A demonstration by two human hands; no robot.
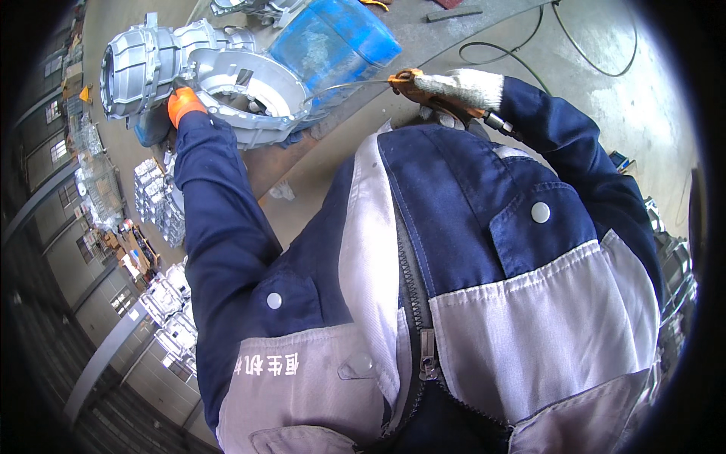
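A silvery cast-metal gearbox housing (261, 87) lies on the bench with its wide round opening facing up. At its left rim is my left hand (185, 104) in an orange glove, closed on the edge; the fingertips are partly hidden. My right hand (454, 89), in a white and orange glove, is wrapped round a hand-held air tool. The tool's long thin shaft (344, 85) reaches left to the housing's right rim; whether it touches cannot be made out. A hose fitting (499, 125) sticks out behind the right hand.
Another ribbed housing (140, 72) stands left of the first. Behind it leans a blue plastic drum (336, 41). A flat dark bar (454, 13) lies on the bench's far side. Black hose (503, 51) loops across the floor at right. Stacked castings (159, 197) stand at left.
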